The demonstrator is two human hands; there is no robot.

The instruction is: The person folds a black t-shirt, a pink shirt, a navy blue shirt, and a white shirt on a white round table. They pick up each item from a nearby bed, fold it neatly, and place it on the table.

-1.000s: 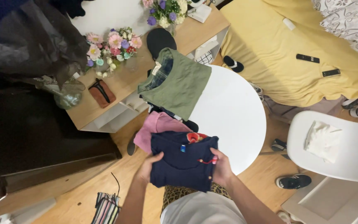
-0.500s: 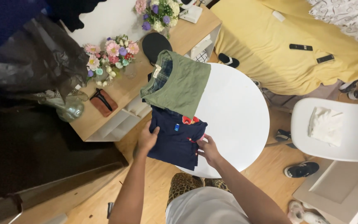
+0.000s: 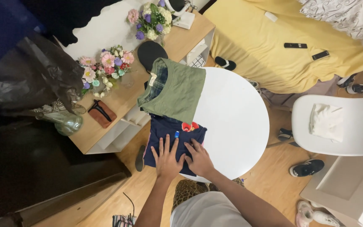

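Round white table (image 3: 236, 122): both flat-fingered hands (left (image 3: 167, 157), right (image 3: 198, 159)) press navy garment (image 3: 171, 134) beside green shirt (image 3: 177, 90).

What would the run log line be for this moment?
left hand: flat on folded navy garment | right hand: flat on same | beside: folded green shirt | surface: round white table

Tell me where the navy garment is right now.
In the head view, the navy garment lies flat on the round white table's left edge, under both hands, just below the folded green shirt.

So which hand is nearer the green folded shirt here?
Left, narrowly. The left hand lies flat on the navy garment just below the green folded shirt; the right hand lies beside it, slightly farther.
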